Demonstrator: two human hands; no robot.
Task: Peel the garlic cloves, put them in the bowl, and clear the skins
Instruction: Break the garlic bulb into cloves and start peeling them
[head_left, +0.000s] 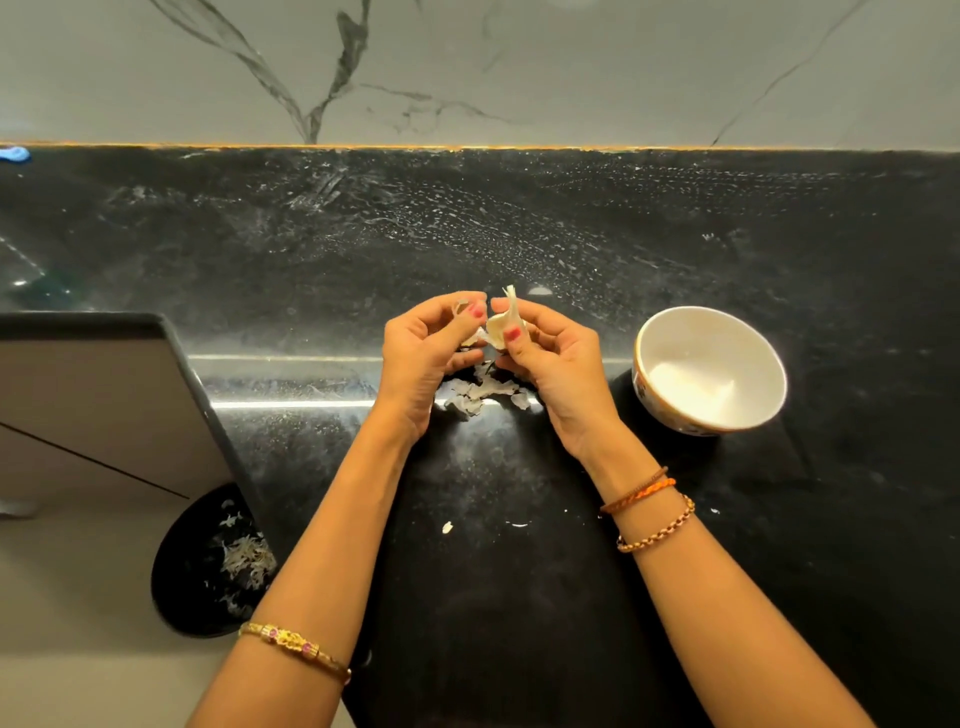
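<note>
Above the black countertop my right hand (550, 364) pinches a pale garlic clove (501, 326) with a papery tip sticking up. Close beside it, my left hand (423, 358) pinches a strip of skin (460, 307) at the clove's left side. A heap of loose garlic skins (480, 393) lies on the counter right under both hands. To the right stands a white bowl (670, 332) with a patterned outside; pale peeled garlic lies in its bottom.
A black bin (192, 571) with garlic skins inside stands on the floor at lower left, beside the counter's edge. Two small skin scraps (447, 528) lie on the counter near me. A marble wall (467, 73) backs the counter.
</note>
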